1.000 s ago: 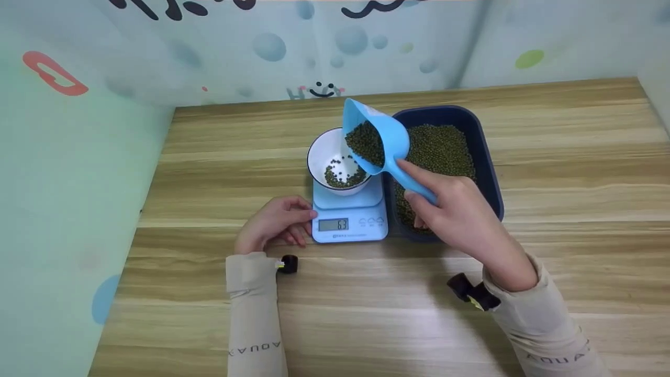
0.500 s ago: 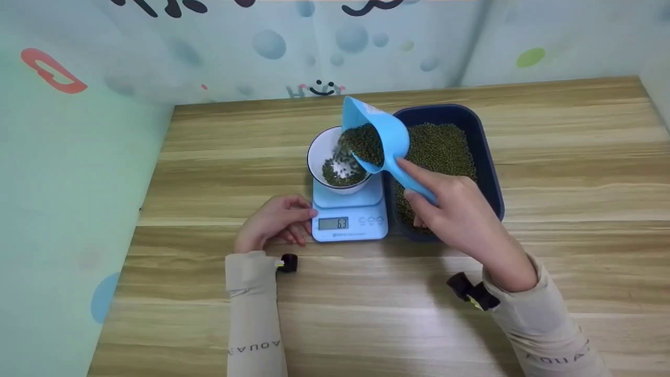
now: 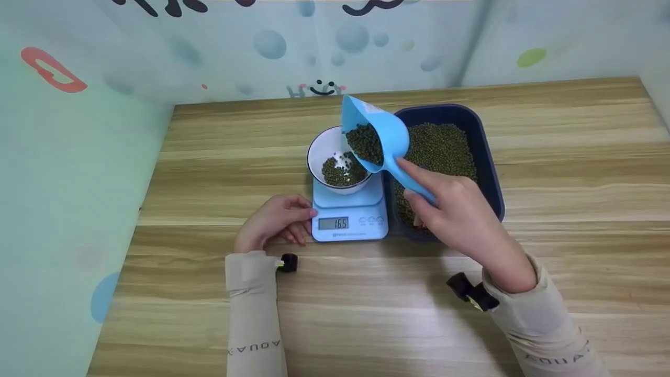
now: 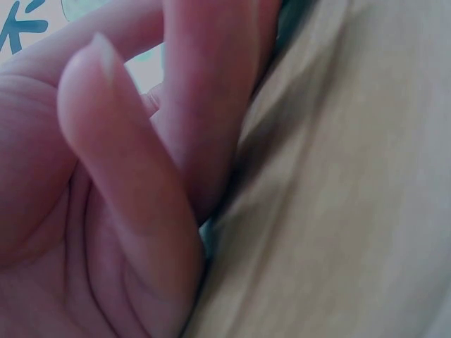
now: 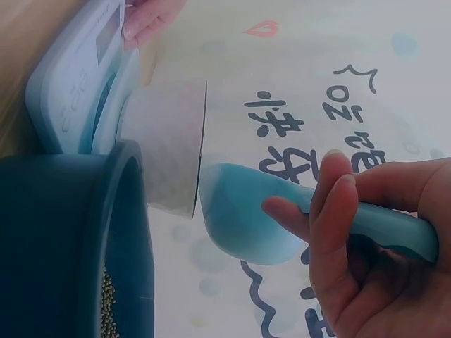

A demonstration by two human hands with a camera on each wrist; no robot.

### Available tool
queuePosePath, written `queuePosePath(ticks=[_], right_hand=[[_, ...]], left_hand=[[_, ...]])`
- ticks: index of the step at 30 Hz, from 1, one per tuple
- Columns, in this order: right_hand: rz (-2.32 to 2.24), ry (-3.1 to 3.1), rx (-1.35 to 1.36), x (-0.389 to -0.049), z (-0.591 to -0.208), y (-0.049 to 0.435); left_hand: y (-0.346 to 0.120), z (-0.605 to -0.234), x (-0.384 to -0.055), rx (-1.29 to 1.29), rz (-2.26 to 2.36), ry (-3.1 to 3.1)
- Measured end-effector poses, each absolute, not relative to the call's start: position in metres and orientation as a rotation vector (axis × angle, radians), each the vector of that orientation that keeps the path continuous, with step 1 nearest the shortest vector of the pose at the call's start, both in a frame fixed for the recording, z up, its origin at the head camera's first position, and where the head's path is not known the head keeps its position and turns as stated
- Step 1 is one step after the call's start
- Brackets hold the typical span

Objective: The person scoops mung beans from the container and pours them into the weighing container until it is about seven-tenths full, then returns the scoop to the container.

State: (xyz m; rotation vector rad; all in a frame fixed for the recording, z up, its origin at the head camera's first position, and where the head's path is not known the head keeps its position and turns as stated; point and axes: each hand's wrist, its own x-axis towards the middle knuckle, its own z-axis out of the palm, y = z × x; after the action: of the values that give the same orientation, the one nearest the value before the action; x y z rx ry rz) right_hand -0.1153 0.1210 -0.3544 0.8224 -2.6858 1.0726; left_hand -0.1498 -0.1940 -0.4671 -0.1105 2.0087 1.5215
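Observation:
My right hand [image 3: 455, 207] grips the handle of a blue scoop [image 3: 393, 135], its index finger laid along the handle. Small dark green beans [image 3: 365, 144] fill part of the scoop, whose tilted mouth hangs over the right rim of a white bowl [image 3: 325, 149]. More beans lie in the bottom of the bowl. It stands on a light blue kitchen scale [image 3: 349, 201], and the display [image 3: 333, 223] appears to read 16.5. My left hand [image 3: 275, 220] rests on the table with loosely bent fingers, touching the scale's left edge. In the right wrist view, fingers wrap round the scoop handle [image 5: 394, 229].
A dark blue tub [image 3: 489, 178] of the same beans stands close against the scale's right side, under my right hand. The wooden table [image 3: 356, 314] meets a printed wall covering [image 3: 225, 57] at the back and left.
Beans have tumbled from the scoop into the bowl, and the heap there has grown. The display has gone from about 6.3 to about 16.5. Both hands have stayed almost still.

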Motion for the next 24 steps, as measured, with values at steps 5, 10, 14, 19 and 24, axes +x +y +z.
queuePosePath(ticks=[5,10,14,19,24], right_hand=[[1.059,-2.682,0.819,-0.115,-0.354,0.120],[1.039,-2.682,0.812,-0.115,-0.354,0.120],[1.040,-2.690,0.815,-0.115,-0.354,0.118],[1.035,-2.689,0.816,-0.116,-0.354,0.117],[1.016,-2.692,0.805,-0.116,-0.355,0.116]], left_hand=[[-0.194,-0.467,-0.149,-0.115,1.523,2.004],[-0.193,-0.460,-0.149,-0.123,1.522,1.982],[-0.191,-0.450,-0.146,-0.108,1.514,1.973],[-0.193,-0.454,-0.147,-0.100,1.523,1.987],[-0.194,-0.465,-0.149,-0.097,1.519,2.001]])
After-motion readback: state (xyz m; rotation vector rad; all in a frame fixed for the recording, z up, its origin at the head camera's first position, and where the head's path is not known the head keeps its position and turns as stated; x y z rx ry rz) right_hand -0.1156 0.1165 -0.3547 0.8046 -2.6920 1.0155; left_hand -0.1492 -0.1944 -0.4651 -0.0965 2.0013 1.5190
